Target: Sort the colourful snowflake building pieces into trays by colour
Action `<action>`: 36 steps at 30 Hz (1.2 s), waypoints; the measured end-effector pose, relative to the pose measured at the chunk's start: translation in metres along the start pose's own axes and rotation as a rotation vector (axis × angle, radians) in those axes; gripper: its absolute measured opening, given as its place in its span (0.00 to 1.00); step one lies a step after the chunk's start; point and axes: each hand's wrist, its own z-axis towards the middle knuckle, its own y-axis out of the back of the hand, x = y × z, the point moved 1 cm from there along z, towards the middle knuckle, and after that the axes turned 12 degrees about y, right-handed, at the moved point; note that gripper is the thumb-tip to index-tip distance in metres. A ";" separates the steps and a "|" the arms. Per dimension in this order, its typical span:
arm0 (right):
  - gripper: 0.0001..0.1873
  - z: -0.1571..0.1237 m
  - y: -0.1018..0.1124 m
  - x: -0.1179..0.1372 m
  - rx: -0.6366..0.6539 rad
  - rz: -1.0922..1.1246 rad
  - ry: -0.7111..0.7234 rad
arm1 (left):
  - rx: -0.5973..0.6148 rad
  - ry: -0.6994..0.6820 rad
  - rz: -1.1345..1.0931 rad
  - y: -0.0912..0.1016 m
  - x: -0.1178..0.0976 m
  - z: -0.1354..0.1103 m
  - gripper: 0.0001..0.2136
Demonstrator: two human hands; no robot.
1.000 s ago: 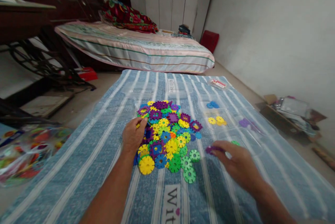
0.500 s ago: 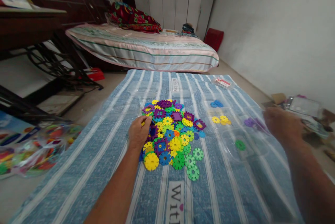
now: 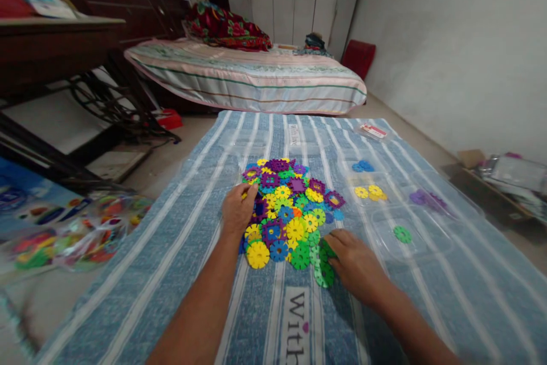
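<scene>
A heap of notched plastic building discs and square pieces [image 3: 294, 185] lies on the striped cloth, in yellow, green, blue and purple. My left hand [image 3: 238, 208] rests at the heap's left edge, fingers pinched on a small yellow piece [image 3: 244, 196] that is mostly hidden. At the near right edge, my right hand [image 3: 352, 262] has its fingers curled onto green notched discs [image 3: 325, 275], partly covering them. Farther right, clear trays hold sorted pieces: blue ones [image 3: 363, 166], yellow ones [image 3: 371, 192], purple ones [image 3: 427, 200] and one green disc [image 3: 402, 234].
Two pale clear trays stand at the cloth's far side, with a small packet [image 3: 373, 131] at the far right corner. Bags of colourful toys [image 3: 94, 234] lie on the floor at left. A bed [image 3: 256, 77] is beyond, and a box of items [image 3: 504, 183] sits at right.
My right hand has come in from the far right, past the trays, down to the green discs at the heap's near right edge. My left hand has stayed beside the heap.
</scene>
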 end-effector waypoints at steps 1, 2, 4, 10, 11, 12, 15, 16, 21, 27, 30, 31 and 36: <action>0.17 0.001 -0.002 -0.001 0.010 0.003 0.000 | 0.001 0.002 0.002 0.000 0.000 0.000 0.17; 0.17 0.002 -0.003 -0.001 0.013 0.005 -0.002 | 0.001 0.004 0.004 0.000 0.001 0.000 0.17; 0.15 0.004 -0.004 -0.001 0.011 0.006 -0.005 | 0.000 0.009 0.007 -0.001 0.001 0.000 0.17; 0.14 0.000 -0.009 0.003 -0.054 -0.012 0.023 | -0.003 0.016 0.011 0.000 -0.001 -0.001 0.17; 0.14 -0.002 -0.009 0.003 -0.082 -0.014 0.036 | -0.002 0.015 0.009 0.000 -0.001 -0.001 0.17; 0.14 -0.004 -0.008 0.003 -0.121 -0.017 0.050 | -0.001 0.015 0.006 0.000 -0.002 -0.001 0.17; 0.14 -0.012 0.001 -0.003 -0.304 -0.049 0.089 | -0.002 0.017 0.002 0.000 -0.002 -0.002 0.17; 0.14 -0.016 0.007 -0.007 -0.377 -0.073 0.089 | -0.003 0.017 0.003 0.000 -0.002 -0.002 0.17; 0.14 -0.037 0.047 -0.041 -0.580 -0.344 -0.107 | -0.006 0.007 0.014 0.000 -0.001 -0.003 0.18; 0.17 -0.046 0.048 -0.049 -0.526 -0.458 -0.229 | 0.002 0.009 0.004 0.000 -0.002 -0.003 0.17; 0.14 -0.035 0.023 -0.022 -0.532 -0.295 -0.074 | 0.003 0.009 0.002 0.000 -0.001 -0.002 0.18; 0.13 -0.031 0.015 -0.012 -0.510 -0.243 -0.025 | 0.003 0.012 0.003 -0.001 0.000 -0.002 0.18; 0.14 -0.007 -0.014 0.028 -0.275 -0.083 0.075 | 0.002 0.018 0.006 -0.002 0.001 -0.002 0.18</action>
